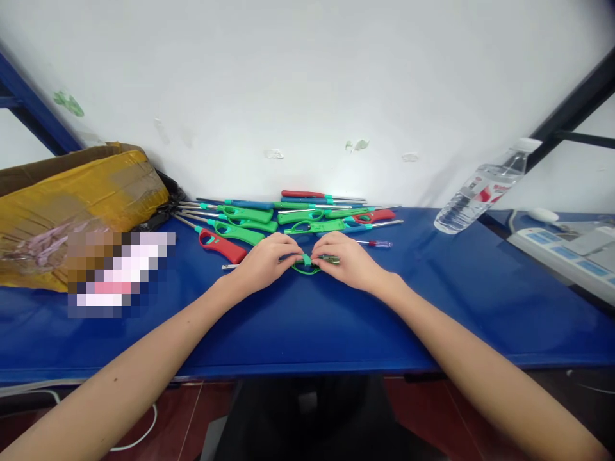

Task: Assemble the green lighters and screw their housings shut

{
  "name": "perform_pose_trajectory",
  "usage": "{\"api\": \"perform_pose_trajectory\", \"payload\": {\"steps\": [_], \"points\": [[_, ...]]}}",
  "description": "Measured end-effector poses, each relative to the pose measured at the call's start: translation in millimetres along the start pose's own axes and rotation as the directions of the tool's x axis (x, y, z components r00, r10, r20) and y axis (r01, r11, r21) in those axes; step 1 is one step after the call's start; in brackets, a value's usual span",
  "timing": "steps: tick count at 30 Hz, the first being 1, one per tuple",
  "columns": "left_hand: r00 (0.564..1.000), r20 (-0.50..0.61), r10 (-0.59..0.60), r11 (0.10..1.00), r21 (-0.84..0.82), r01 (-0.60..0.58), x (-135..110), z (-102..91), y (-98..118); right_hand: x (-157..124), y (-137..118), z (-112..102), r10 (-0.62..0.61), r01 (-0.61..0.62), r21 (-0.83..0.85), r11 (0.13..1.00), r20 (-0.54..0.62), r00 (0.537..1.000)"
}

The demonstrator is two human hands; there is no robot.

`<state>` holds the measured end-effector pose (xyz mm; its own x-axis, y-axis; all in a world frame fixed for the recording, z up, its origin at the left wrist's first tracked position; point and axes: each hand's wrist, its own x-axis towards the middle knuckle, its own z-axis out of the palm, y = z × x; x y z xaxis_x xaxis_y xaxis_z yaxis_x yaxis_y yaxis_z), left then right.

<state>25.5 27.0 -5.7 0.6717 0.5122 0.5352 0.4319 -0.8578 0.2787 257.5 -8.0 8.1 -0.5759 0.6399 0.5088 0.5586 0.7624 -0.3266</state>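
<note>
- On the blue tabletop [307, 326], the left hand [262, 262] and right hand [350, 261] meet.
- Each grip is closed, fingertips pinching one green lighter [307, 267] that rests on the tabletop between them.
- Just behind lie a small screwdriver [379, 243] and a pile of lighters [288, 221].
- Far right, a water bottle [480, 192] leans.

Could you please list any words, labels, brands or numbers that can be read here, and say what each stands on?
No text can be read anywhere.
Clear plastic water bottle: red and white label, too blurred to read.
Yellow-taped cardboard box: a pixelated patch, unreadable.
Green plastic stick lighter held by left hand and right hand: no print visible.
</note>
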Motion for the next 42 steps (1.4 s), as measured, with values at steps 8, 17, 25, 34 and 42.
{"api": "perform_pose_trajectory", "payload": {"steps": [8, 17, 25, 34, 42], "points": [[0.999, 0.041, 0.001, 1.000, -0.010, -0.001, -0.2, -2.7, 1.5, -1.0, -2.3, 3.5, -0.016, 0.017, -0.026, 1.000, 0.037, 0.999], [0.998, 0.047, -0.037, 0.999, 0.003, 0.037, -1.6, -1.7, 1.2, -0.7, -3.7, 0.1, -0.004, 0.003, -0.042, 0.999, -0.007, 1.000], [0.998, 0.061, -0.034, 0.999, -0.027, 0.036, -2.0, -7.7, -1.7, -3.0, -5.3, -5.5, 0.057, -0.057, 0.001, 0.998, 0.021, 0.998], [0.995, 0.089, -0.043, 0.999, -0.030, 0.045, -0.5, -6.5, -0.4, -1.4, -11.7, -7.9, 0.112, -0.108, -0.066, 0.992, 0.067, 0.991], [0.989, 0.042, -0.143, 0.989, -0.028, 0.144, 2.5, 1.9, 0.5, -1.8, -13.6, -7.3, 0.148, -0.139, -0.133, 0.981, 0.056, 0.987]]}}
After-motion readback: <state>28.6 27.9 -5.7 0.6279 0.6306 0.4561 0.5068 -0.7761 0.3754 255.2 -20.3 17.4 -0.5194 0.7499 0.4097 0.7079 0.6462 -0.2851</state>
